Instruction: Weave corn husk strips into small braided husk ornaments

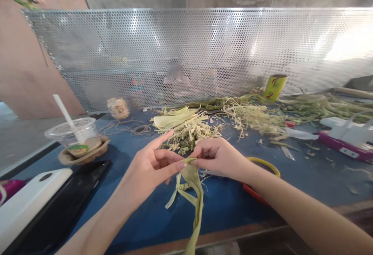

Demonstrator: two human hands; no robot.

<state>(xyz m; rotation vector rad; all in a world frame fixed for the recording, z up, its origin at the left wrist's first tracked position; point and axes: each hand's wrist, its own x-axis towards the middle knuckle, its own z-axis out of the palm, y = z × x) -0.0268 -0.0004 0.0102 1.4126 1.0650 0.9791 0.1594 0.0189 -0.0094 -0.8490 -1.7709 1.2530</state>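
A long, pale green strip of dried plant leaf (pixel 196 193) hangs from my fingers and trails down past the table's front edge. My left hand (pixel 155 165) pinches its upper end between thumb and fingers, with the index finger stretched out. Close beside it, my right hand (pixel 214 155) pinches the same end, fingers curled. Just behind the strip a small knotted piece of leaf (pixel 185 188) shows; whether it is joined to the strip I cannot tell. Beyond my hands lie a pile of short braided or curled leaf pieces (pixel 192 132) and several flat pale leaves (pixel 175 120).
Scissors with a yellow and red handle (pixel 266 165) lie partly under my right forearm. A drink cup (pixel 77 134) in a cardboard holder, a black tray (pixel 84 185) and a white device (pixel 37 200) stand left. Shredded leaves (pixel 253 115), a blade (pixel 287 153) and a purple power strip (pixel 344 145) lie right.
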